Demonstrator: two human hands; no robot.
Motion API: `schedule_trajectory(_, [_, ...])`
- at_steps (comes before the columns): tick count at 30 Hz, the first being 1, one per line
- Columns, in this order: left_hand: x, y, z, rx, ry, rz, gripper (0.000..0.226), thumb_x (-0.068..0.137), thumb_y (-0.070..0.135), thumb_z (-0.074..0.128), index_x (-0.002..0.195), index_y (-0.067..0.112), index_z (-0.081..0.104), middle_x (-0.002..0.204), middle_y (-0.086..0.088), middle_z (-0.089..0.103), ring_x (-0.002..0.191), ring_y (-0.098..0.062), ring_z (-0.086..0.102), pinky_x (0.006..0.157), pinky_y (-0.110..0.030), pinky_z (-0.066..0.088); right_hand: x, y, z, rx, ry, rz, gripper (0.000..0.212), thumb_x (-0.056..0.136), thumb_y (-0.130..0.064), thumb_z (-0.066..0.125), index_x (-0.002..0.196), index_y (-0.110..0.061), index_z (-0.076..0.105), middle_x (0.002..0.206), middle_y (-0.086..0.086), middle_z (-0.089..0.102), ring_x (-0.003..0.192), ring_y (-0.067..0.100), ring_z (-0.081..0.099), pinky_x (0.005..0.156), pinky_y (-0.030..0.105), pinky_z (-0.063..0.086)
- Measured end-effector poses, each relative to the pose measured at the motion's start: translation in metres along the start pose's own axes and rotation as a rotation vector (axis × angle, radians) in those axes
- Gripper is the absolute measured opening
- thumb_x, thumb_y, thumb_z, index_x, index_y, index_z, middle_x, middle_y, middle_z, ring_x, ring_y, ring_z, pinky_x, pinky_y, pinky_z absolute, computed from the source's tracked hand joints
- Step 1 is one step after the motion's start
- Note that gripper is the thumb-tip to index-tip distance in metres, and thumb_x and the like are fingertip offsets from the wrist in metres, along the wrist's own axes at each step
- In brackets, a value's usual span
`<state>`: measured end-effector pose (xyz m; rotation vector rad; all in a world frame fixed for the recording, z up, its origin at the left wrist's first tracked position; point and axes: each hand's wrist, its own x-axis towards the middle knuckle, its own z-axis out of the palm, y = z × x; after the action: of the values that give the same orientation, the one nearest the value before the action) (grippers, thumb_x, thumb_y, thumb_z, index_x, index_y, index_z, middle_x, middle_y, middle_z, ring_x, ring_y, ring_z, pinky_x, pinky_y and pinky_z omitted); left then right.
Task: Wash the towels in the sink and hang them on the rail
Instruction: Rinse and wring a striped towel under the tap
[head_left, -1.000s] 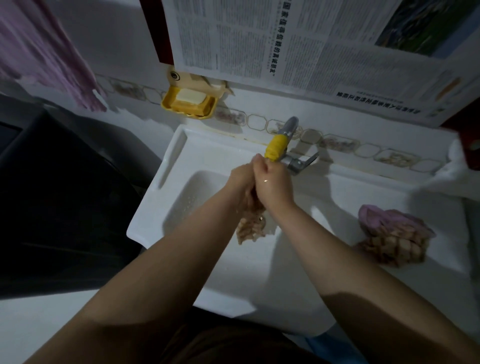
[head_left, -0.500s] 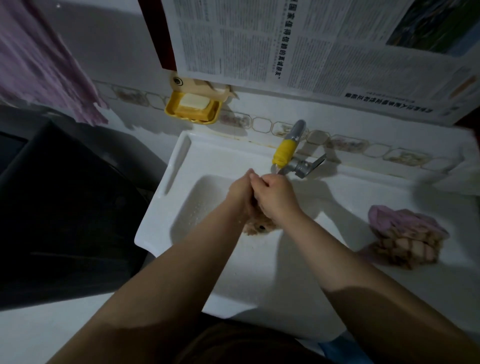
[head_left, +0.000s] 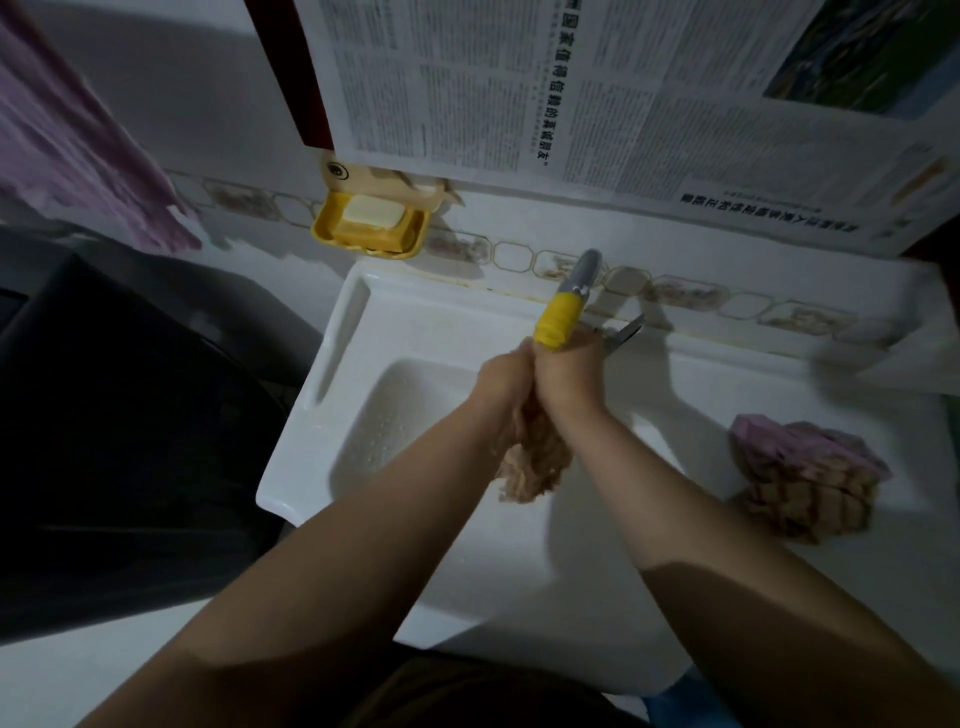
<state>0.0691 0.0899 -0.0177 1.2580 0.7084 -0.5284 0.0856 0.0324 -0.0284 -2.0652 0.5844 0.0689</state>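
Over the white sink (head_left: 332, 415), my left hand (head_left: 501, 379) and my right hand (head_left: 569, 376) are pressed together, both gripping a wet tan towel (head_left: 535, 467). The towel bunches between my palms and hangs down below them into the basin. My hands sit right under the tap (head_left: 563, 306) with its yellow spout; whether water runs I cannot tell. Two wadded towels, one pink (head_left: 779, 441) and one tan (head_left: 800, 504), lie on the sink's right ledge. A pink towel (head_left: 78, 156) hangs at the top left; the rail is out of view.
A yellow soap dish (head_left: 371, 226) with a bar of soap is fixed to the wall left of the tap. Newspaper sheets (head_left: 571, 93) cover the wall above. A dark bulky object (head_left: 114, 441) stands left of the sink.
My hands have stayed clasped on the tan towel and shifted up against the tap's spout. More of the towel hangs below them than half a second ago.
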Motion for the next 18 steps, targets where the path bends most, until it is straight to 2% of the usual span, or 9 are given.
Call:
schedule_trajectory(1, [0.0, 0.004, -0.005, -0.011, -0.007, 0.009, 0.024, 0.101, 0.029, 0.043, 0.089, 0.011, 0.054, 0.07, -0.007, 0.056, 0.057, -0.014, 0.052, 0.053, -0.028, 0.046, -0.01, -0.001, 0.006, 0.001, -0.01, -0.008, 0.037, 0.091, -0.037, 0.052, 0.061, -0.014, 0.053, 0.069, 0.007, 0.062, 0.07, 0.027, 0.059, 0.068, 0.034, 0.049])
schedule_trajectory(3, [0.005, 0.0, -0.008, -0.037, -0.022, 0.019, 0.03, 0.103, 0.028, 0.037, 0.081, 0.013, 0.05, 0.067, -0.004, 0.049, 0.056, -0.011, 0.048, 0.049, -0.024, 0.043, -0.025, -0.002, 0.012, -0.033, -0.023, -0.01, 0.043, 0.092, -0.046, 0.049, 0.066, -0.013, 0.057, 0.075, 0.01, 0.065, 0.072, 0.029, 0.059, 0.068, 0.034, 0.048])
schedule_trajectory(5, [-0.002, -0.005, -0.004, -0.103, -0.058, -0.069, 0.041, 0.101, 0.036, 0.043, 0.069, 0.012, 0.051, 0.05, -0.006, 0.053, 0.04, -0.011, 0.052, 0.037, -0.014, 0.039, -0.012, 0.007, 0.005, -0.104, 0.045, -0.029, 0.04, 0.093, -0.046, 0.048, 0.068, -0.015, 0.058, 0.077, 0.008, 0.065, 0.072, 0.029, 0.059, 0.066, 0.032, 0.046])
schedule_trajectory(7, [-0.005, -0.008, -0.003, -0.103, -0.153, -0.101, 0.047, 0.098, 0.045, 0.047, 0.07, 0.009, 0.057, 0.049, -0.006, 0.06, 0.04, -0.014, 0.058, 0.04, -0.017, 0.046, 0.012, 0.019, -0.005, -0.124, 0.025, -0.01, 0.036, 0.093, -0.047, 0.05, 0.075, -0.017, 0.061, 0.082, 0.006, 0.067, 0.08, 0.029, 0.064, 0.069, 0.031, 0.047])
schedule_trajectory(10, [0.003, -0.006, -0.015, -0.041, -0.23, -0.028, 0.045, 0.097, 0.047, 0.043, 0.086, 0.008, 0.063, 0.068, -0.007, 0.067, 0.059, -0.016, 0.065, 0.057, -0.024, 0.054, 0.027, 0.034, -0.009, 0.214, -0.259, 0.205, 0.059, 0.088, -0.068, 0.042, 0.069, -0.019, 0.069, 0.079, 0.011, 0.066, 0.089, 0.034, 0.062, 0.078, 0.038, 0.049])
schedule_trajectory(12, [0.007, 0.0, -0.02, -0.013, -0.281, -0.031, 0.06, 0.095, 0.057, 0.038, 0.101, 0.004, 0.065, 0.08, -0.011, 0.07, 0.077, -0.023, 0.069, 0.072, -0.029, 0.055, 0.025, 0.04, -0.011, 0.463, -0.537, 0.328, 0.082, 0.07, -0.088, 0.031, 0.083, -0.022, 0.078, 0.08, 0.022, 0.059, 0.078, 0.04, 0.054, 0.068, 0.038, 0.045])
schedule_trajectory(14, [0.008, 0.005, -0.027, 0.013, -0.335, -0.072, 0.06, 0.098, 0.054, 0.035, 0.11, 0.003, 0.063, 0.093, -0.014, 0.07, 0.089, -0.027, 0.067, 0.084, -0.034, 0.053, 0.018, 0.045, -0.022, 0.482, -0.748, 0.3, 0.081, 0.071, -0.086, 0.033, 0.103, -0.024, 0.074, 0.086, 0.028, 0.059, 0.073, 0.038, 0.055, 0.065, 0.038, 0.046])
schedule_trajectory(16, [0.008, 0.008, -0.034, 0.07, -0.349, -0.111, 0.041, 0.101, 0.033, 0.038, 0.112, 0.001, 0.061, 0.103, -0.019, 0.067, 0.094, -0.029, 0.064, 0.087, -0.036, 0.052, 0.017, 0.052, -0.032, 0.369, -0.754, 0.223, 0.06, 0.083, -0.068, 0.046, 0.104, -0.018, 0.072, 0.098, 0.02, 0.07, 0.085, 0.032, 0.068, 0.08, 0.041, 0.054])
schedule_trajectory(18, [0.008, 0.008, -0.038, 0.206, -0.368, -0.044, 0.033, 0.101, 0.019, 0.042, 0.118, -0.004, 0.06, 0.113, -0.026, 0.063, 0.101, -0.034, 0.061, 0.09, -0.039, 0.051, 0.02, 0.054, -0.039, 0.06, -0.709, 0.069, 0.053, 0.085, -0.06, 0.054, 0.102, -0.012, 0.07, 0.092, 0.008, 0.073, 0.078, 0.013, 0.07, 0.078, 0.037, 0.053])
